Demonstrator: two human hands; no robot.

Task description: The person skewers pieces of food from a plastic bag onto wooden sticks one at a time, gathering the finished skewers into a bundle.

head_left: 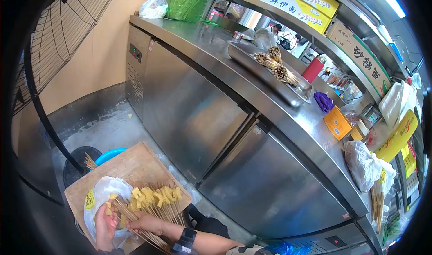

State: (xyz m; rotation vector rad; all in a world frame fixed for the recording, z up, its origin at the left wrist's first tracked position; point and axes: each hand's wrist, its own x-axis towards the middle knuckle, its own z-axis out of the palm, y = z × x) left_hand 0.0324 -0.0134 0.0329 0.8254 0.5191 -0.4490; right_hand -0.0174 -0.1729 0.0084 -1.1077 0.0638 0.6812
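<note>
My right hand (147, 223), with a black watch (185, 240) on the wrist, is closed around a bunch of thin bamboo skewers (128, 210). Their upper ends point toward my left hand (105, 224), which has its fingers bent around a small yellow food piece (108, 208). Beneath both hands lies a white plastic bag (108, 186) with more yellow pieces partly showing. To the right, several skewers loaded with yellow spongy pieces (157, 196) rest side by side on a wooden board (135, 165).
Beyond the board stands a steel refrigerated counter (193, 115). On it, a metal tray (261, 73) holds bundled skewers (281, 70). A blue basin (110, 155) shows behind the board. A wire fan guard (67, 30) is at upper left. Another person (274, 29) appears in the background.
</note>
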